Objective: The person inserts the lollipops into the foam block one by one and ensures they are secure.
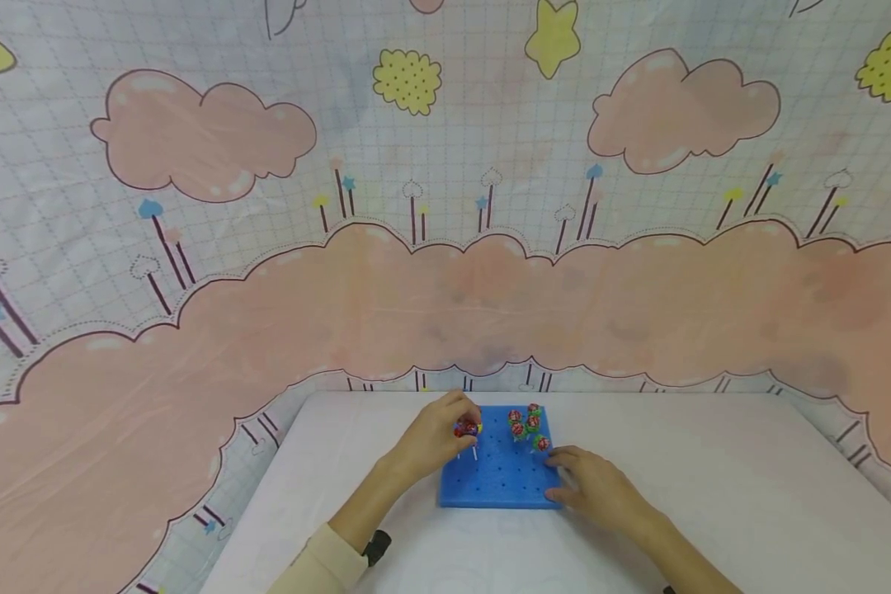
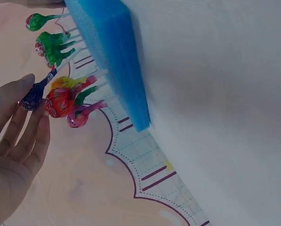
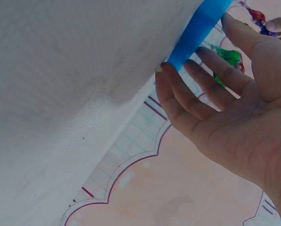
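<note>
A blue foam board [image 1: 499,488] with rows of small holes lies on the white table. Over its far left part, my left hand [image 1: 432,437] pinches a dark-blue-wrapped lollipop [image 2: 33,97] between thumb and fingers. That lollipop's white stick points toward the board; whether its tip sits in a hole I cannot tell. Close beside it stand lollipops in red [image 2: 60,102], yellow and pink wrappers. Several green-and-red lollipops [image 1: 533,423] stand in the board's far right part. My right hand [image 1: 601,487] rests at the board's right edge, fingers loosely extended and touching its side.
The white table [image 1: 713,462] spreads around the board on all sides. Behind it hangs a patterned cloth [image 1: 445,305] with pink clouds and stars. A dark band [image 1: 376,547] is on the left wrist, below a beige sleeve [image 1: 319,565].
</note>
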The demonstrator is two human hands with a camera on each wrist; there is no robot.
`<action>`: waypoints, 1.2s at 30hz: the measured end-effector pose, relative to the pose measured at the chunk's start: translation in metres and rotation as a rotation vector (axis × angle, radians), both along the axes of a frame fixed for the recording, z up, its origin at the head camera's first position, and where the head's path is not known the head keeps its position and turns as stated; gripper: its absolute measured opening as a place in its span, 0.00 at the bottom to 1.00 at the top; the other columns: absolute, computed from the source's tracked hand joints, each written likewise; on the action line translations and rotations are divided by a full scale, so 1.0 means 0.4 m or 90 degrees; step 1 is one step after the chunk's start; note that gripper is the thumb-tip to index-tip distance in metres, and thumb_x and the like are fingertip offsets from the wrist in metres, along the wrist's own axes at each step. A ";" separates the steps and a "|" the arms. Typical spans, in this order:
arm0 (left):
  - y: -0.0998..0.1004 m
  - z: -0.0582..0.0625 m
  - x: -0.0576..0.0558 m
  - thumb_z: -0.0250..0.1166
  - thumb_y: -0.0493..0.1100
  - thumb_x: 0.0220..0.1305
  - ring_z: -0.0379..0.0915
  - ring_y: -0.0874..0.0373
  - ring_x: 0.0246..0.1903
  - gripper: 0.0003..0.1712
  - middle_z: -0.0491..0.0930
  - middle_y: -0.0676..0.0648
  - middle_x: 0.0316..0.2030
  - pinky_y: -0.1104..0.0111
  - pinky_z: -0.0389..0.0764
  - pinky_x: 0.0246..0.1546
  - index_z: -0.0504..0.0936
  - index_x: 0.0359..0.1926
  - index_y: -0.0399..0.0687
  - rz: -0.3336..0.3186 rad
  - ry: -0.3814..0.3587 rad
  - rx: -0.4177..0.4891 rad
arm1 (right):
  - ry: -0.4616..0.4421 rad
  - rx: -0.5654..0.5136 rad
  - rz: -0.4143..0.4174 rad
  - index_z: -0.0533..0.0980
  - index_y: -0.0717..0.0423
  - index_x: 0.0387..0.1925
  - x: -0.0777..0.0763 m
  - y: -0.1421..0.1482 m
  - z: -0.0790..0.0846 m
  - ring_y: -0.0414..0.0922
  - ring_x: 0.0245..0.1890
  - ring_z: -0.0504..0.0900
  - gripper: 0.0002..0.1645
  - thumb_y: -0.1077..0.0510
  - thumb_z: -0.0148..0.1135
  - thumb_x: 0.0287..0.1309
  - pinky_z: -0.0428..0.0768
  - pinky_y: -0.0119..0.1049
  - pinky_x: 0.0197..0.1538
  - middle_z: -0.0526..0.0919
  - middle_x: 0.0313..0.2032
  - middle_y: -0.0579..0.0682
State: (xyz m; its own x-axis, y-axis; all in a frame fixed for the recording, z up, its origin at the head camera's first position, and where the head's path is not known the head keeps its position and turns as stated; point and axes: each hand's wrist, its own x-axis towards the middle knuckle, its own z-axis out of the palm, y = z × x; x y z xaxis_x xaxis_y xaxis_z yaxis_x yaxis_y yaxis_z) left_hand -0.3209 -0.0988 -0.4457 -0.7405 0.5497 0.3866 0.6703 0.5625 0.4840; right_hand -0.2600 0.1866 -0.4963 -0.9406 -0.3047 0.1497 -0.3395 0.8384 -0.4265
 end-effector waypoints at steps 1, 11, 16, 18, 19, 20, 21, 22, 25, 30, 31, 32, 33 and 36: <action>0.001 -0.003 -0.001 0.77 0.32 0.60 0.80 0.59 0.45 0.14 0.78 0.52 0.44 0.70 0.85 0.51 0.84 0.45 0.46 0.002 0.005 0.000 | -0.001 -0.001 0.000 0.84 0.57 0.55 0.000 0.000 0.000 0.58 0.64 0.80 0.27 0.48 0.79 0.58 0.77 0.57 0.66 0.83 0.61 0.55; 0.007 -0.026 -0.011 0.78 0.33 0.58 0.80 0.59 0.46 0.14 0.78 0.53 0.44 0.68 0.85 0.53 0.85 0.44 0.47 0.020 0.049 -0.016 | -0.003 0.001 -0.003 0.84 0.57 0.55 0.000 0.001 0.000 0.58 0.64 0.79 0.27 0.48 0.79 0.58 0.77 0.56 0.66 0.83 0.61 0.54; 0.010 -0.037 -0.016 0.78 0.33 0.59 0.80 0.60 0.45 0.13 0.78 0.54 0.43 0.68 0.85 0.52 0.86 0.43 0.47 0.030 0.052 -0.029 | -0.002 0.006 -0.006 0.84 0.56 0.55 0.000 0.001 0.000 0.58 0.64 0.80 0.27 0.47 0.79 0.57 0.78 0.56 0.66 0.83 0.61 0.54; 0.012 -0.042 -0.017 0.78 0.34 0.60 0.80 0.61 0.44 0.12 0.77 0.55 0.43 0.68 0.85 0.51 0.86 0.42 0.48 0.038 0.053 -0.040 | -0.002 0.008 -0.006 0.84 0.56 0.55 0.001 0.002 0.000 0.58 0.64 0.80 0.27 0.47 0.79 0.57 0.78 0.56 0.66 0.83 0.61 0.54; 0.013 -0.043 -0.017 0.78 0.35 0.60 0.80 0.61 0.44 0.12 0.77 0.55 0.43 0.68 0.85 0.51 0.86 0.42 0.48 0.040 0.052 -0.042 | -0.001 0.008 -0.006 0.84 0.56 0.55 0.002 0.002 0.000 0.58 0.64 0.80 0.27 0.48 0.79 0.57 0.77 0.56 0.66 0.83 0.61 0.54; 0.014 -0.043 -0.016 0.78 0.35 0.60 0.80 0.61 0.44 0.12 0.77 0.55 0.43 0.67 0.85 0.51 0.86 0.42 0.48 0.043 0.053 -0.044 | 0.000 0.008 -0.005 0.84 0.56 0.55 0.002 0.002 0.000 0.58 0.64 0.80 0.27 0.48 0.79 0.57 0.77 0.57 0.66 0.83 0.61 0.55; 0.015 -0.044 -0.015 0.78 0.35 0.60 0.80 0.61 0.44 0.11 0.77 0.55 0.43 0.67 0.85 0.51 0.86 0.42 0.48 0.045 0.055 -0.045 | 0.000 0.008 -0.004 0.84 0.56 0.55 0.003 0.002 0.001 0.59 0.64 0.80 0.27 0.48 0.79 0.57 0.77 0.57 0.66 0.83 0.61 0.55; 0.017 -0.045 -0.014 0.78 0.35 0.60 0.80 0.61 0.44 0.11 0.78 0.55 0.43 0.67 0.85 0.51 0.86 0.42 0.48 0.046 0.057 -0.045 | 0.001 0.007 -0.003 0.84 0.56 0.55 0.004 0.002 0.001 0.59 0.64 0.80 0.27 0.48 0.79 0.57 0.77 0.57 0.66 0.83 0.61 0.55; 0.020 -0.047 -0.014 0.79 0.35 0.59 0.80 0.61 0.43 0.12 0.78 0.55 0.42 0.67 0.85 0.50 0.86 0.41 0.48 0.044 0.070 -0.042 | 0.003 0.003 -0.003 0.84 0.56 0.55 0.004 0.002 0.003 0.59 0.64 0.80 0.27 0.49 0.79 0.57 0.77 0.57 0.66 0.83 0.61 0.55; 0.024 -0.054 -0.017 0.79 0.35 0.58 0.79 0.62 0.43 0.14 0.80 0.54 0.42 0.68 0.85 0.51 0.86 0.44 0.49 0.037 0.080 -0.044 | 0.002 0.000 -0.007 0.84 0.56 0.55 0.005 0.000 0.006 0.58 0.64 0.80 0.27 0.48 0.79 0.57 0.77 0.56 0.66 0.83 0.61 0.54; 0.024 -0.056 -0.018 0.79 0.36 0.58 0.78 0.61 0.43 0.15 0.80 0.54 0.41 0.68 0.84 0.50 0.86 0.45 0.49 0.038 0.082 -0.046 | 0.002 -0.001 -0.007 0.84 0.56 0.54 0.005 0.000 0.006 0.58 0.64 0.80 0.27 0.48 0.79 0.57 0.77 0.56 0.66 0.83 0.61 0.54; 0.025 -0.057 -0.019 0.80 0.36 0.58 0.78 0.61 0.43 0.16 0.80 0.54 0.41 0.68 0.84 0.50 0.86 0.45 0.48 0.037 0.085 -0.047 | 0.001 0.000 -0.006 0.84 0.56 0.55 0.006 0.000 0.007 0.58 0.64 0.79 0.27 0.48 0.79 0.57 0.77 0.56 0.66 0.83 0.61 0.54; 0.025 -0.059 -0.020 0.80 0.36 0.57 0.77 0.61 0.43 0.16 0.81 0.54 0.41 0.69 0.84 0.50 0.86 0.46 0.49 0.038 0.088 -0.050 | 0.001 0.000 -0.004 0.84 0.57 0.55 0.006 0.000 0.007 0.59 0.64 0.79 0.27 0.49 0.79 0.57 0.77 0.57 0.66 0.83 0.61 0.55; 0.025 -0.065 -0.022 0.81 0.37 0.56 0.75 0.60 0.42 0.17 0.82 0.55 0.40 0.68 0.83 0.49 0.86 0.46 0.49 0.036 0.101 -0.055 | -0.001 0.000 0.001 0.84 0.57 0.55 0.008 0.001 0.007 0.59 0.64 0.79 0.27 0.49 0.79 0.57 0.77 0.58 0.66 0.83 0.61 0.56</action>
State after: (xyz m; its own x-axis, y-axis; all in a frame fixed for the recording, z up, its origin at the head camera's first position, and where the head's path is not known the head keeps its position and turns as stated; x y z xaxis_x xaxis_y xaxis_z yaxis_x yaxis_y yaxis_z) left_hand -0.3297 -0.0888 -0.4718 -0.7047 0.5455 0.4537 0.7005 0.6365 0.3227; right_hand -0.2569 0.1868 -0.4934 -0.9402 -0.3063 0.1488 -0.3405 0.8374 -0.4275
